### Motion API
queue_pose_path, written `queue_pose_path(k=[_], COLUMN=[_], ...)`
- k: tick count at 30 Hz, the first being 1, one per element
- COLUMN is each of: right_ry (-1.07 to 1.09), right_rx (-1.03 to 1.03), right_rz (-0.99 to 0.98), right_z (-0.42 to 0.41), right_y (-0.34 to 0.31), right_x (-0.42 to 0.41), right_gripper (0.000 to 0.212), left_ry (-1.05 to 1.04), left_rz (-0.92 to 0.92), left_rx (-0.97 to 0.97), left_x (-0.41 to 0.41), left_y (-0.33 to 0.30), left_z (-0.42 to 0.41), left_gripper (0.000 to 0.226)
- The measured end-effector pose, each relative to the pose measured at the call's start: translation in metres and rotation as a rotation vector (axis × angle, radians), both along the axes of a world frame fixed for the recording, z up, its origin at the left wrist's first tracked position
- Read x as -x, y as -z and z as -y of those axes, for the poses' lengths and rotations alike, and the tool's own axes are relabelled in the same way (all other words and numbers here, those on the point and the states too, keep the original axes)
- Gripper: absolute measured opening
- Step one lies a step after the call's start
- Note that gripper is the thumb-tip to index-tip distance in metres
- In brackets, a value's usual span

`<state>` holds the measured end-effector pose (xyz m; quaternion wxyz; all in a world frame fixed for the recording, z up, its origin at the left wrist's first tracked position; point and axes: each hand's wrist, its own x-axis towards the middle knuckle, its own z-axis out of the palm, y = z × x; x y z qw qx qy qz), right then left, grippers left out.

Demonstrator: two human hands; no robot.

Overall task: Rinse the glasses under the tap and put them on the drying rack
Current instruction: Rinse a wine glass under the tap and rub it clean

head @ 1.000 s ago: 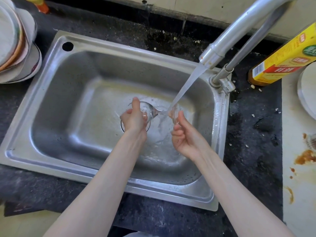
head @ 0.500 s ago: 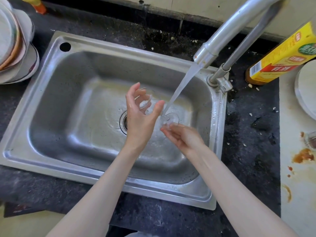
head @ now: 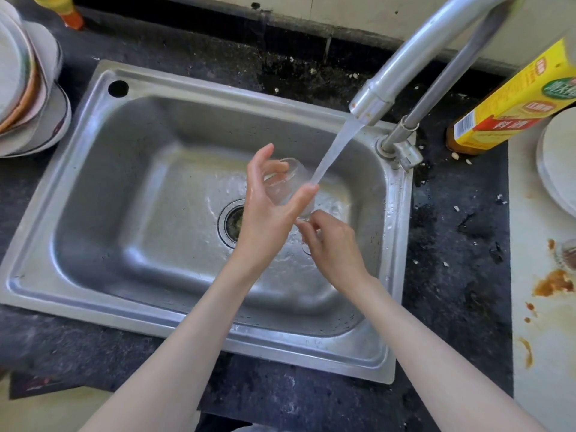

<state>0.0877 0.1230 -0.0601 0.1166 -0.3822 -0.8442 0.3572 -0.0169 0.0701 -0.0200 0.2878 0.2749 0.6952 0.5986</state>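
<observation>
Far to the left of the left hand (head: 265,210), a stack of plates (head: 28,88) sits on the dark counter (head: 461,275), and an orange-and-yellow bottle (head: 67,12) stands beyond it at the top edge. The steel sink (head: 131,169) fills the middle, with its drain (head: 232,222) just left of that hand's palm.

The left hand is raised over the basin with its fingers curled round the bowl of a clear stemmed glass (head: 285,185); the thumb points toward the running water (head: 335,151). Half a second ago the bowl was barely visible behind the fingers; now it shows plainly, tilted with its closed end toward the stream, which strikes by the thumb tip. A second ago the glass lay almost level between the two hands.

Directly right of and below the left hand, the right hand (head: 333,247) pinches the stem near the foot, fingers bent; it has turned from palm-up to knuckles-up.

Above and right of both hands the tap (head: 405,67) slants in. Further right a yellow box (head: 511,110) leans on the counter; it carries a barcode, a red band and a green round mark with Chinese characters that I cannot read with certainty. A white plate (head: 558,163) sits at the right edge, with brown sauce stains (head: 553,283) on the pale surface below.
</observation>
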Motion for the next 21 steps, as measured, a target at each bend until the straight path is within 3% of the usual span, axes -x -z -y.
queue_pose_path(k=[3,6,9,12,16,18,21], right_ry=[0.015,0.043,0.065,0.111,0.161,0.137,0.103], right_rx=[0.233,0.511,0.79,0.809,0.694,0.626,0.519], right_rz=[-0.037,-0.169,-0.324,-0.364,-0.294,-0.261,-0.178], right_z=[-0.001,-0.004,-0.011,-0.021,-0.029,-0.033,-0.037], right_y=[-0.003,-0.008,-0.011,-0.013,-0.025,-0.028,-0.025], right_x=[0.008,0.011,0.008,0.007,0.009,0.011,0.013], right_gripper=[0.008,0.024,0.023,0.03,0.031,0.035,0.036], left_ry=[0.033,0.099,0.233,0.276,0.101,0.178,0.438], left_rz=[0.031,0.085,0.091,-0.191,-0.567,-0.591,-0.379], left_rx=[0.036,0.03,0.044,0.047,0.013,0.024,0.178], left_x=[0.001,0.005,0.013,0.02,0.02,0.018,0.02], left_y=[0.003,0.007,0.007,0.005,0.002,0.0,-0.005], left_z=[0.002,0.006,0.012,0.017,0.022,0.021,0.012], left_gripper=[0.065,0.067,0.067,0.063,0.03,0.026,0.026])
